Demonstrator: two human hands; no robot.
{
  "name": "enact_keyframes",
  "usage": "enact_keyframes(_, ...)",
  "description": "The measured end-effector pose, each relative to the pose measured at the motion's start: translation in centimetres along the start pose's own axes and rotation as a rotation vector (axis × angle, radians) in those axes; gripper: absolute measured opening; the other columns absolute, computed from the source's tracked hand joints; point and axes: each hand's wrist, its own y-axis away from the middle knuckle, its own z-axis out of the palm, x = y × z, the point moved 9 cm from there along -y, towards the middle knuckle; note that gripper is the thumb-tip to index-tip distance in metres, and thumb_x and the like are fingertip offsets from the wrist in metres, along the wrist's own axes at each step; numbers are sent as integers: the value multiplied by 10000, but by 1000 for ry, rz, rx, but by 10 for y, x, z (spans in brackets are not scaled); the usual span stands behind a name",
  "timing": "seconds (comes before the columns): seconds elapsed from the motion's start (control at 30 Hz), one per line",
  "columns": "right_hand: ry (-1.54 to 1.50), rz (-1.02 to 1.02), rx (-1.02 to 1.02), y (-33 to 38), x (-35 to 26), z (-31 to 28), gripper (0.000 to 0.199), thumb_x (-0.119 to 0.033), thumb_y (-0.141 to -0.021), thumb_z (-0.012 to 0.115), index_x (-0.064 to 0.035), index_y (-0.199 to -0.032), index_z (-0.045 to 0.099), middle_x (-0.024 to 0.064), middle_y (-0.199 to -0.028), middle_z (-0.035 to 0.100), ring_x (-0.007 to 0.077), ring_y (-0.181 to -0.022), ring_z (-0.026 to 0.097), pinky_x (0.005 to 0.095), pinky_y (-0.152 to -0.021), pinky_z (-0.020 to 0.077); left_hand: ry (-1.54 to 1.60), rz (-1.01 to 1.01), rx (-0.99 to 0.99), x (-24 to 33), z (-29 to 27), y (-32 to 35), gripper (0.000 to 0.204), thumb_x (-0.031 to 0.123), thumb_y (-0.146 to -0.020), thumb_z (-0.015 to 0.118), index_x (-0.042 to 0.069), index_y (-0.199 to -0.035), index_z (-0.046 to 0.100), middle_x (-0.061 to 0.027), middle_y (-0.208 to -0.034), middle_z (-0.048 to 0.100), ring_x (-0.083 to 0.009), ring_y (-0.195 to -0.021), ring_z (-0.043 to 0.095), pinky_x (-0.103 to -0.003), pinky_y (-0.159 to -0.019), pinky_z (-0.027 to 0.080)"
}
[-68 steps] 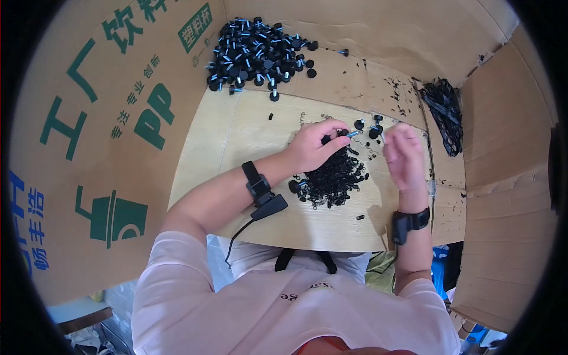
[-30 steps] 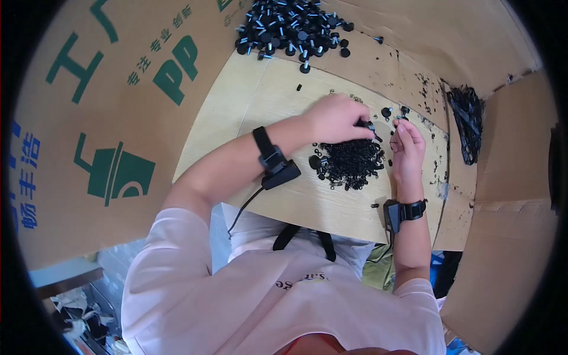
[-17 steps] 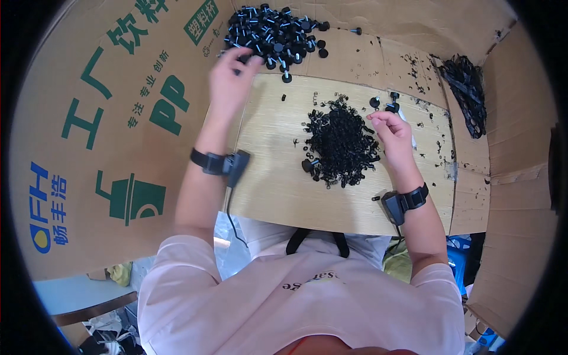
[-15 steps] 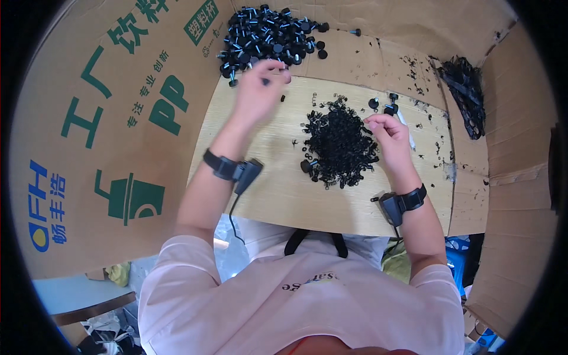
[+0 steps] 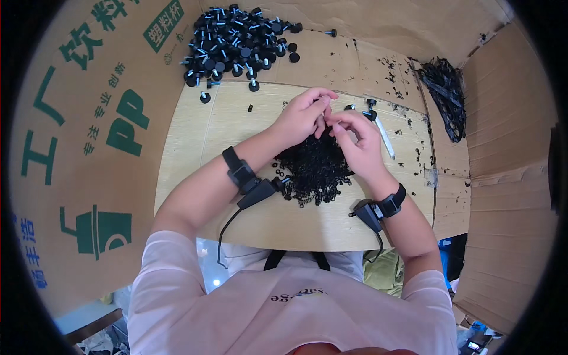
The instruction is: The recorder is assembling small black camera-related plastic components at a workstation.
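Observation:
My left hand [image 5: 303, 116] and my right hand [image 5: 360, 142] meet fingertip to fingertip over a heap of small black clip-like parts and rings [image 5: 316, 171]. Both are closed in a pinch; whatever lies between the fingers is too small and hidden to name. A large pile of black round-headed screws [image 5: 234, 44] with silvery threaded shafts lies at the back left, beyond my left hand. One screw [image 5: 286, 180] rests at the heap's left edge, beside the device on my left wrist. Behind my right hand stand a few more black-headed screws [image 5: 371, 107].
A white pen-like stick [image 5: 385, 137] lies right of my right hand. Tangled black strips [image 5: 444, 97] sit at the far right corner, with black bits scattered nearby. Cardboard walls [image 5: 94, 148] enclose the wooden board [image 5: 195, 145]. Cables hang from both wrist devices [image 5: 257, 194].
My left hand has come from the screw pile toward the right and nearer, meeting my right hand. My right hand has shifted slightly left. The whole view has moved a little.

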Motion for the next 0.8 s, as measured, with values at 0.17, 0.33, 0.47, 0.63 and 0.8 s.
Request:
enact_keyframes(0.17,-31,7,-90,-24,9,19,384,37,-864,715,-41,-1232,639,72,-997,656,142,-810,654,270,-727,539,-120,89,62,4,-8,6,377,215,-1097,416,39,-1418,506,-17,-965,604,-60,-663,533,-202,-539,414)
enact_keyframes(0.33,-31,-80,-6,-18,24,17,422,42,-838,756,-40,-1226,613,72,-1011,650,133,-839,648,268,-752,545,-337,193,21,18,5,11,488,254,-1095,408,49,-1538,418,5,-964,592,-42,-669,486,-190,-564,415)
enact_keyframes(0.47,-250,150,95,-14,44,4,194,-18,-977,658,26,-1164,626,45,-952,690,107,-843,659,245,-763,539,-382,171,46,15,-3,7,474,261,-1090,463,54,-1517,460,31,-898,553,-29,-636,473,-196,-553,421)
enact_keyframes(0.63,-343,180,73,-24,55,0,165,-13,-975,661,13,-1134,693,27,-958,679,81,-841,656,219,-750,532,-388,234,141,20,-8,7,350,230,-1046,599,60,-1352,601,16,-838,600,-22,-609,480,-182,-525,393)
enact_keyframes(0.8,-309,172,25,-18,57,2,200,-9,-940,700,8,-1138,720,28,-992,691,75,-888,676,217,-773,554,-352,171,191,14,-15,8,255,221,-1050,600,53,-1237,640,-21,-835,642,-33,-613,493,-182,-524,385)
